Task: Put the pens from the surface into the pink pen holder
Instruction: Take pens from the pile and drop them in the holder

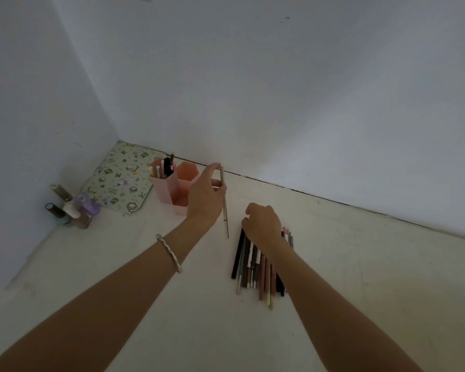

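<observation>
Left grip pinches a thin pen beside the hexagonal pink pen holder; right grip curls on the pile

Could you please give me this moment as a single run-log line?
left hand: holds thin pen upright beside pink pen holder | right hand: on pen pile | holder: few pens in

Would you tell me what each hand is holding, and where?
The left hand pinches a thin beige pen near its upper end; the right hand rests on the pen pile, grip hidden.
</observation>
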A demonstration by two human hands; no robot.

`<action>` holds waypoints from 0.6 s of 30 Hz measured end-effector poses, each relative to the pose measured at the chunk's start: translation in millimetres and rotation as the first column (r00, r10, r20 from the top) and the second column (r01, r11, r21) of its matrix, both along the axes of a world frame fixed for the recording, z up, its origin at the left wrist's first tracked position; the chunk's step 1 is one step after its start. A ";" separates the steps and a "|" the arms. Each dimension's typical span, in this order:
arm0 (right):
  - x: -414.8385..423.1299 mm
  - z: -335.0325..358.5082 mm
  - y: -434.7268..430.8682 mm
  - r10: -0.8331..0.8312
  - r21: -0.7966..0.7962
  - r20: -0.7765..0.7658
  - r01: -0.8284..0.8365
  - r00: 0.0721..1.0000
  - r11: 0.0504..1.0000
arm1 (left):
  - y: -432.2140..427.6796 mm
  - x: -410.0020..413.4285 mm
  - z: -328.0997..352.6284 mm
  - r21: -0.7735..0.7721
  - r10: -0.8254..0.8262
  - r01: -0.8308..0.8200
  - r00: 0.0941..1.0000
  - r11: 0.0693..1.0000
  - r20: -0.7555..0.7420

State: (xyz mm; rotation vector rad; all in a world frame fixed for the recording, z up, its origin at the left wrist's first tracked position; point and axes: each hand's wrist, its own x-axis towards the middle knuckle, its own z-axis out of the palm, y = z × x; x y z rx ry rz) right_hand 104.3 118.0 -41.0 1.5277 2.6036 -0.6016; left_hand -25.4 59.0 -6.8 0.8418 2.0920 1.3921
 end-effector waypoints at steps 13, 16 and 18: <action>-35.1 -6.5 1.4 -0.102 0.035 -0.114 0.107 0.988 0.994 | -19.9 -74.2 57.1 0.377 0.218 -0.158 0.968 0.912 -0.121; -45.6 22.8 17.5 -0.237 0.016 -0.350 0.259 0.906 0.966 | -25.8 -116.5 81.4 0.507 0.435 -0.326 0.894 0.798 -0.111; -55.0 44.5 25.8 -0.248 0.039 -0.445 0.296 0.861 0.955 | -30.1 -132.5 82.2 0.508 0.488 -0.371 0.865 0.777 -0.115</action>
